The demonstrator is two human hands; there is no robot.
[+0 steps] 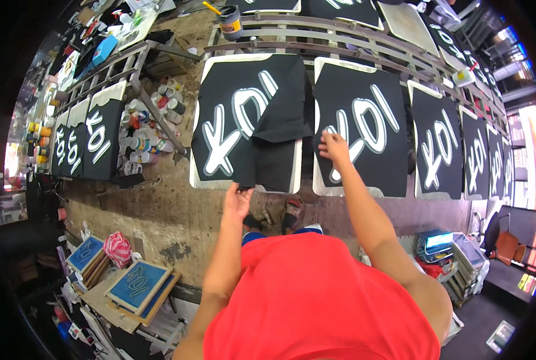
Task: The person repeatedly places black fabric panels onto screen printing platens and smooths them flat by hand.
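Note:
My left hand [238, 201] pinches the lower edge of a black fabric panel [268, 108] with white, grey-outlined lettering. This panel lies on a pale board [208, 75], and its right part is folded over, with black fabric covering some of the lettering. My right hand [334, 147] is over the left edge of a second printed black panel [364, 174]. Its fingers are loosely bent and slightly apart, with no fabric visibly in them. The folded flap's corner lies just left of this hand, apart from the fingertips.
More printed panels on boards [439, 138] line the rack to the right, others [96, 138] stand left. Behind are wooden rails [340, 36] and a paint tub [230, 24]. Paint containers [145, 144] crowd the floor at left. Framed blue screens [139, 285] lie lower left.

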